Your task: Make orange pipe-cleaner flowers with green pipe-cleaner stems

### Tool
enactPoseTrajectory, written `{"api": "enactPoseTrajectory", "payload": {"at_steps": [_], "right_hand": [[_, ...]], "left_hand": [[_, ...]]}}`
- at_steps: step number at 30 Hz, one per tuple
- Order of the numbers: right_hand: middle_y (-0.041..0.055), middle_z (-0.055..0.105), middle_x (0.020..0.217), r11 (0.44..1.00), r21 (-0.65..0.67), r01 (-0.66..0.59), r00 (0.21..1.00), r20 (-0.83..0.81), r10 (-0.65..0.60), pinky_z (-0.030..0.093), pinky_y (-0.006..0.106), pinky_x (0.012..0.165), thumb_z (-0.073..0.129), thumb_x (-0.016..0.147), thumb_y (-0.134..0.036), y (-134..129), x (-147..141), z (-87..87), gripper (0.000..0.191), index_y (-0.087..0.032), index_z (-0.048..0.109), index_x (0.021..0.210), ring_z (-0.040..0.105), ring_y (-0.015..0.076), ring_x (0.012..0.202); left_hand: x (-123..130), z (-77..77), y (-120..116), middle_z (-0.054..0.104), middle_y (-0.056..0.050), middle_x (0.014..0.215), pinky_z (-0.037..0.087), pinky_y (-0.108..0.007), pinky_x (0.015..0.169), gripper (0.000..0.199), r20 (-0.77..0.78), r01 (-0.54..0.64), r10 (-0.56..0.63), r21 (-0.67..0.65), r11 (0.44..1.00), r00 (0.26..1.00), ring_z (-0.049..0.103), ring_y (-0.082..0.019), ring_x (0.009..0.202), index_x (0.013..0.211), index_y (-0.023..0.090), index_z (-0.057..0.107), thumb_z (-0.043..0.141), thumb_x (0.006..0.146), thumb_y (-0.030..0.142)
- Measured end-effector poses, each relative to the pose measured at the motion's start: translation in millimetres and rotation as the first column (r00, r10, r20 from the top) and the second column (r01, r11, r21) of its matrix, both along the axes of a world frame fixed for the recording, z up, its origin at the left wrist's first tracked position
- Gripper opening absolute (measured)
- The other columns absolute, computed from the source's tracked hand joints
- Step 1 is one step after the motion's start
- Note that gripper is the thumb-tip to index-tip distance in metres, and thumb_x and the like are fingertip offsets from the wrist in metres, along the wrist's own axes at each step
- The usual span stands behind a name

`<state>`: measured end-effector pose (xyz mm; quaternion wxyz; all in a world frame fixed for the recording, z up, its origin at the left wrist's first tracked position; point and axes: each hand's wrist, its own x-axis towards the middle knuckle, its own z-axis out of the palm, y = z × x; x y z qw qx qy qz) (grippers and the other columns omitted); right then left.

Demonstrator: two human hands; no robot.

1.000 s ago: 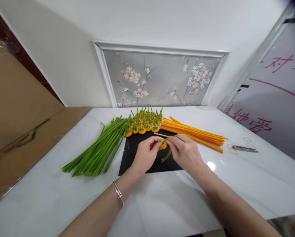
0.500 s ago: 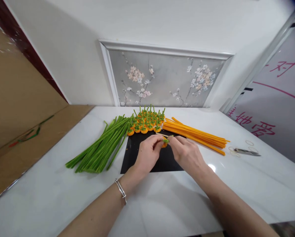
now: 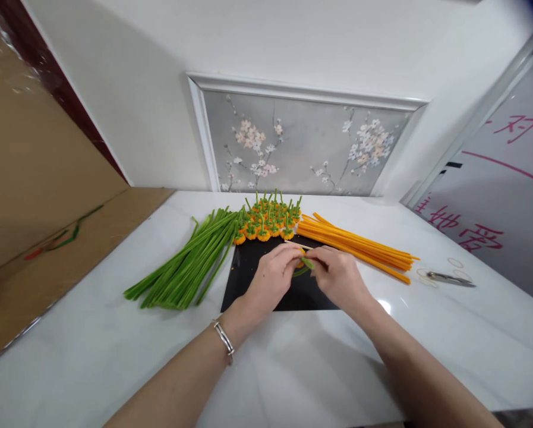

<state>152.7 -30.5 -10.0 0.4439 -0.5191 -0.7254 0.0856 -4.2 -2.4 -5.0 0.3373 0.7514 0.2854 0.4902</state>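
Note:
Over the black mat [image 3: 252, 279], my left hand [image 3: 270, 273] is closed in a pinch on a small orange pipe-cleaner pumpkin [image 3: 300, 263], mostly covered by the fingers. My right hand [image 3: 343, 276] is closed on a green pipe cleaner [image 3: 308, 263] at the pumpkin, and a curved length of it shows below the fingers. Just behind the fingertips lies a thin pale stick [image 3: 298, 244]. Several similar pumpkins [image 3: 263, 235] with upright green stems stand grouped at the mat's far edge.
A bundle of green pipe cleaners [image 3: 183, 261] lies left of the mat, and a bundle of orange pipe cleaners [image 3: 359, 241] to its right. Farther right are a metal cutting tool [image 3: 451, 279] and thin rubber bands [image 3: 456, 262]. Cardboard [image 3: 47, 249] borders the table's left side.
My right hand has shifted its grip, and the green pipe cleaner now points down and right between the hands. The whole view has moved slightly.

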Motion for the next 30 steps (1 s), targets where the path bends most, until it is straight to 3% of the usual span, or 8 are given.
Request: {"api": "enactPoseTrajectory", "payload": {"at_steps": [3,6,10,14,18,21,23,30], "right_hand": [[-0.001,0.058,0.053,0.931,-0.319,-0.179,0.893,-0.45,0.017,0.042,0.023,0.045,0.062,0.078,-0.032,1.3,1.1,3.6,0.016,-0.016,0.065,0.075,0.051,0.0113,0.045],[-0.0027,0.054,0.048,0.881,-0.382,-0.277,0.724,-0.686,-0.07,0.037,0.02,0.041,0.072,0.067,-0.042,0.3,-1.1,6.3,0.029,-0.015,0.062,0.067,0.046,0.0083,0.042],[-0.0026,0.054,0.047,0.901,-0.365,-0.234,0.629,-0.764,-0.146,0.037,0.02,0.041,0.076,0.062,-0.043,-2.0,-8.7,6.3,0.032,-0.014,0.062,0.065,0.045,0.0075,0.042],[-0.0034,0.055,0.052,0.924,-0.313,-0.221,0.51,-0.845,-0.164,0.037,0.019,0.043,0.079,0.058,-0.039,-3.0,-14.8,3.1,0.031,-0.015,0.062,0.065,0.046,0.0068,0.046],[-0.0044,0.054,0.056,0.889,-0.349,-0.296,0.415,-0.885,-0.21,0.035,0.016,0.042,0.082,0.054,-0.035,-3.9,-14.0,1.7,0.028,-0.015,0.064,0.064,0.044,0.0048,0.048],[-0.002,0.058,0.059,0.84,-0.398,-0.368,0.428,-0.875,-0.227,0.042,0.018,0.047,0.084,0.052,-0.035,-4.4,-9.1,4.1,0.03,-0.014,0.067,0.067,0.05,0.0065,0.052],[0.001,0.063,0.063,0.83,-0.414,-0.373,0.492,-0.847,-0.202,0.048,0.021,0.053,0.083,0.054,-0.039,-3.8,-5.3,5.9,0.034,-0.014,0.068,0.071,0.056,0.0089,0.056],[-0.0009,0.06,0.061,0.905,-0.38,-0.193,0.782,-0.616,-0.092,0.045,0.023,0.049,0.072,0.067,-0.043,3.3,4.3,-0.6,0.028,-0.017,0.065,0.075,0.054,0.0107,0.052]], "left_hand": [[0.8,-2.2,-0.2,0.067,-0.006,0.097,0.048,-0.031,0.085,0.017,0.008,0.006,-0.006,-0.012,1.0,1.0,0.061,-0.019,0.091,0.083,0.022,0.07,0.054,0.085,0.021],[3.8,-4.9,-1.9,0.068,-0.006,0.096,0.049,-0.03,0.085,0.018,-0.009,-0.023,0.024,0.008,1.0,1.0,0.062,-0.018,0.09,0.085,0.023,0.07,0.052,0.086,0.02],[7.3,-6.2,-5.7,0.067,-0.007,0.099,0.049,-0.031,0.085,0.019,-0.016,-0.034,0.035,0.035,0.999,0.999,0.063,-0.018,0.092,0.09,0.022,0.069,0.051,0.086,0.017],[8.9,-6.9,-8.2,0.061,-0.009,0.113,0.051,-0.032,0.086,0.022,0.023,0.046,-0.045,-0.05,0.998,0.999,0.061,-0.021,0.101,0.1,0.021,0.067,0.057,0.082,0.015],[9.3,-11.5,-6.6,0.06,-0.01,0.114,0.051,-0.033,0.089,0.022,0.038,0.04,-0.038,-0.064,0.997,0.999,0.061,-0.021,0.104,0.099,0.02,0.065,0.055,0.081,0.012],[8.9,-14.5,-4.3,0.06,-0.01,0.113,0.053,-0.032,0.088,0.02,0.045,0.028,-0.025,-0.074,0.997,0.999,0.063,-0.02,0.101,0.097,0.019,0.063,0.055,0.081,0.012],[8.6,-15.1,-3.1,0.06,-0.01,0.114,0.053,-0.031,0.088,0.019,0.061,0.052,-0.046,-0.102,0.993,0.997,0.063,-0.019,0.1,0.097,0.018,0.062,0.055,0.081,0.012],[8.4,-15.1,-0.5,0.064,-0.01,0.107,0.055,-0.029,0.081,0.019,0.027,0.088,-0.086,-0.114,0.99,0.996,0.066,-0.018,0.091,0.094,0.013,0.062,0.054,0.078,0.009]]}}
